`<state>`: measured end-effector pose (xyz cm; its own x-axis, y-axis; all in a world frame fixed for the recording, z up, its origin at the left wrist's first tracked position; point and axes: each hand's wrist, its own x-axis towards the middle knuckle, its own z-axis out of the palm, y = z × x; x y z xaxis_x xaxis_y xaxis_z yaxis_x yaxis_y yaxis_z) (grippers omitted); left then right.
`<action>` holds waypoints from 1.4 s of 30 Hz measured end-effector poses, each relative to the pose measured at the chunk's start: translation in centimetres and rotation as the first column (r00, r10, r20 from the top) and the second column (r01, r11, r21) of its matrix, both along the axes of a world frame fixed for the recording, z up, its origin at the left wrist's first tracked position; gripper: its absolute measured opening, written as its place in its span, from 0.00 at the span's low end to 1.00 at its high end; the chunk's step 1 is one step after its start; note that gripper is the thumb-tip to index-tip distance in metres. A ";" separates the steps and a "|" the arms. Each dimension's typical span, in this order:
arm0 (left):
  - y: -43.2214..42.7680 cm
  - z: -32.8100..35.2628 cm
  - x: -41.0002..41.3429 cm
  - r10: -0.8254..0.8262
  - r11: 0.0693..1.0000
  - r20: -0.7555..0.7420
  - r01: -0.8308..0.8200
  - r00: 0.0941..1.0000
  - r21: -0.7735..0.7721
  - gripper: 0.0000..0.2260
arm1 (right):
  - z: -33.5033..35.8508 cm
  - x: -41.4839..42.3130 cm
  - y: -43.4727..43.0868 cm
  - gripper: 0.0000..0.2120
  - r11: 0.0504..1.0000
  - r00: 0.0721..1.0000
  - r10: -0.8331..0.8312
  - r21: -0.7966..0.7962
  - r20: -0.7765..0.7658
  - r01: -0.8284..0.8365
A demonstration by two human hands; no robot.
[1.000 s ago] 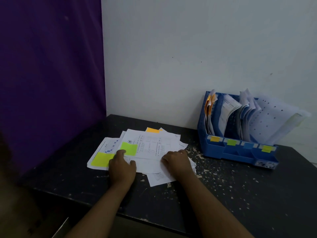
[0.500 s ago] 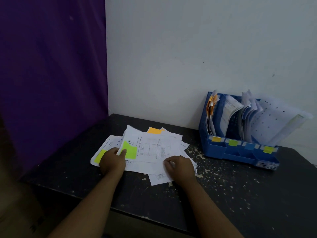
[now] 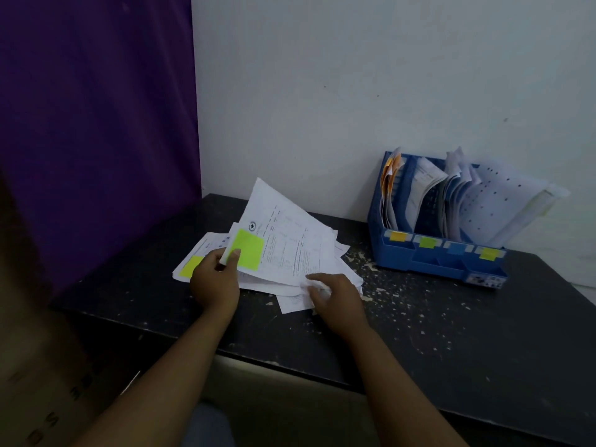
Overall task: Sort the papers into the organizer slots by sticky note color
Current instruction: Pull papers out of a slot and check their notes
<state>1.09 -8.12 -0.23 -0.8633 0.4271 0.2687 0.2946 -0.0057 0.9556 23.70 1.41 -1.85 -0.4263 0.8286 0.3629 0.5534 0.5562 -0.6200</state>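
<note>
While the left hand (image 3: 214, 282), low centre, pinches the corner of a sheet (image 3: 287, 240) by its green sticky note (image 3: 246, 253), holding it tilted up, the right hand (image 3: 337, 295) curls round the near edge of the pile of papers (image 3: 342, 266) on the black table (image 3: 451, 333). Farther right, against the wall, stands the blue organizer (image 3: 432, 262), its slots holding papers.

left hand (image 3: 214, 280) pinching paper (image 3: 290, 240), note (image 3: 246, 250) seemingly green
</note>
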 end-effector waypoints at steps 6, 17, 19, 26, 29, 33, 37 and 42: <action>0.1 5.7 1.5 -0.106 0.966 -0.052 0.115 0.993 0.233 0.10 | 2.8 0.0 -0.5 0.22 0.997 0.955 -0.079 -0.033 -0.286 0.073; -0.7 17.5 4.0 -0.332 0.830 -0.211 0.391 0.919 0.397 0.24 | 12.8 1.4 -2.3 0.23 0.963 0.684 -0.111 -0.248 -0.721 -0.106; -1.1 18.4 4.8 -0.345 0.820 -0.234 0.414 0.909 0.396 0.18 | 14.0 2.2 -3.3 0.11 0.944 0.631 -0.166 -0.308 -0.758 -0.121; -2.3 17.6 7.2 -0.381 0.880 -0.232 0.428 0.895 0.204 0.08 | 17.6 4.8 -5.0 0.06 0.967 0.453 -0.210 -0.254 -0.867 -0.037; -2.5 17.0 8.2 -0.408 0.878 -0.220 0.447 0.886 0.173 0.10 | 18.1 5.7 -5.1 0.05 0.973 0.461 -0.202 -0.231 -0.864 -0.005; -2.6 17.2 8.9 -0.399 0.884 -0.230 0.439 0.888 0.161 0.10 | 18.1 6.5 -5.2 0.06 0.975 0.487 -0.200 -0.224 -0.850 0.009; -2.7 17.3 9.3 -0.391 0.887 -0.243 0.434 0.888 0.159 0.13 | 18.1 6.7 -5.1 0.06 0.970 0.469 -0.213 -0.244 -0.857 -0.007; -2.8 17.1 9.6 -0.399 0.888 -0.224 0.436 0.889 0.147 0.12 | 18.1 6.9 -5.2 0.06 0.966 0.460 -0.227 -0.260 -0.858 -0.008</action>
<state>10.69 -10.93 16.85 -0.5440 0.6627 0.5147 0.3931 -0.3406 0.8541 30.55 -3.74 16.24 0.1194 0.9428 0.3112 -0.2999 0.3330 -0.8939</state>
